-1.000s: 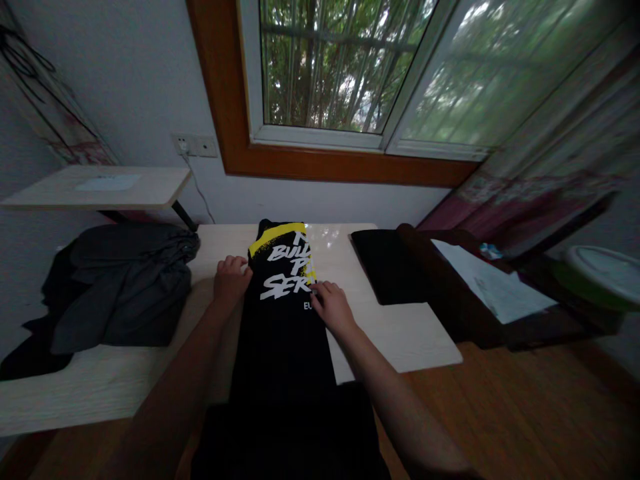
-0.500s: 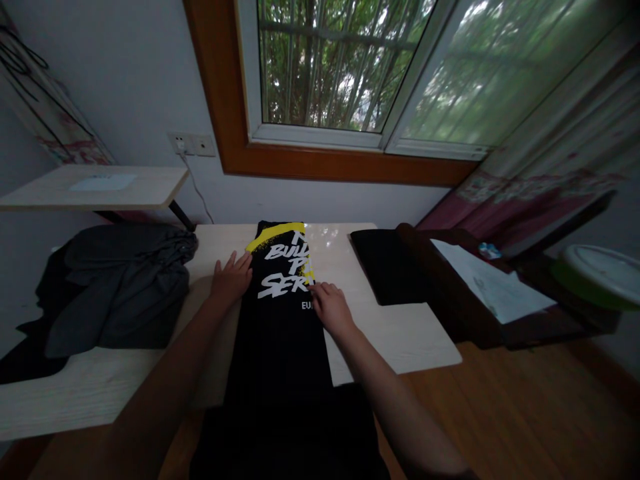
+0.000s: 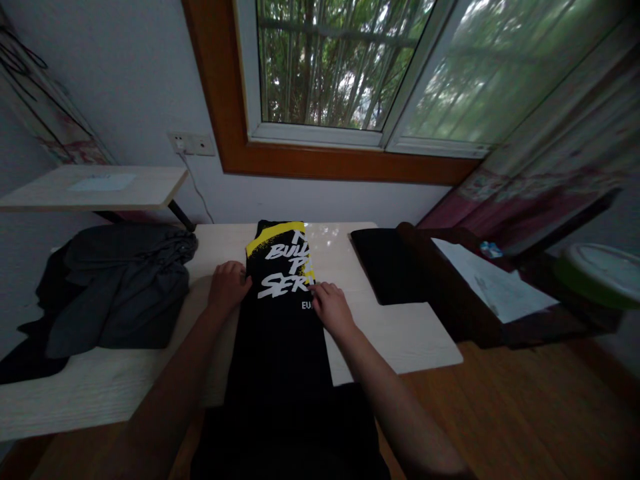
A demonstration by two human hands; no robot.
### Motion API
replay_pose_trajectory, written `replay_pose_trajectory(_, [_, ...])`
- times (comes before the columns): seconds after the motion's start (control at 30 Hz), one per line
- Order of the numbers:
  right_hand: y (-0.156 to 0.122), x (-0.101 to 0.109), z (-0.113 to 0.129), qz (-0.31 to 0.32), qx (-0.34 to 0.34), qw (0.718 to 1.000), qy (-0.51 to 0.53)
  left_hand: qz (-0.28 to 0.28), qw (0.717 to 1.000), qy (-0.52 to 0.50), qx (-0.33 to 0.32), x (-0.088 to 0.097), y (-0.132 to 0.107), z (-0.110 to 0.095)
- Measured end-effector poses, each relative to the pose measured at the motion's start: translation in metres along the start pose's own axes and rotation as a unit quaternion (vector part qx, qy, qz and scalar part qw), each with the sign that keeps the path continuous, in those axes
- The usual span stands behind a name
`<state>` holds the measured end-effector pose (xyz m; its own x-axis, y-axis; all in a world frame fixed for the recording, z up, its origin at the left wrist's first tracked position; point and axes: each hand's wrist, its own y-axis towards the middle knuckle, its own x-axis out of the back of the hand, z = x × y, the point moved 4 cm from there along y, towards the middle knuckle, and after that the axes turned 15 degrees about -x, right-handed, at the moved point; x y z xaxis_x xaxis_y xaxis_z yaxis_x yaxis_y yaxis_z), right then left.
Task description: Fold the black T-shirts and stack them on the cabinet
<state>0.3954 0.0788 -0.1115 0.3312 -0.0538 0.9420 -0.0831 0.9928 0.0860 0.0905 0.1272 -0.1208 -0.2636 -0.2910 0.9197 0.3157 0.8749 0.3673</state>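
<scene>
A black shirt (image 3: 280,327) with white lettering and a yellow band lies folded into a long narrow strip down the middle of the pale table (image 3: 400,333); its lower end hangs over the near edge. My left hand (image 3: 227,287) has its fingers curled on the strip's left edge beside the print. My right hand (image 3: 331,308) pinches the right edge just below the lettering.
A heap of dark grey clothes (image 3: 120,287) lies on the table's left part. A folded black garment (image 3: 383,263) sits at the right. Beyond it a dark desk (image 3: 500,313) holds papers. A small shelf (image 3: 95,187) and a window are behind.
My left hand's fingers, stretched out flat half a second ago, have curled onto the shirt's left edge. The right hand has hardly moved.
</scene>
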Motion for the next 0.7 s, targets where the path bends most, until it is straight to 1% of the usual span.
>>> replay_pose_trajectory(0.13, [-0.0002, -0.0004, 0.0001, -0.006, 0.001, 1.000, 0.002, -0.026, 1.000, 0.003, -0.015, 0.0021, -0.0026, 0.0001])
replay_pose_trajectory(0.23, [-0.0001, -0.0015, -0.0002, -0.009, 0.001, 1.000, 0.004, -0.033, 0.999, -0.002, -0.017, 0.0020, -0.0042, 0.0003])
replay_pose_trajectory(0.47, [-0.0001, -0.0019, -0.0007, -0.011, 0.002, 1.000, 0.009, -0.028, 1.000, -0.014, -0.002, 0.0025, -0.0054, 0.0020])
replay_pose_trajectory(0.7, [-0.0011, -0.0003, -0.0002, -0.012, 0.003, 1.000, 0.009, -0.011, 1.000, -0.008, 0.012, 0.0039, -0.0051, 0.0012])
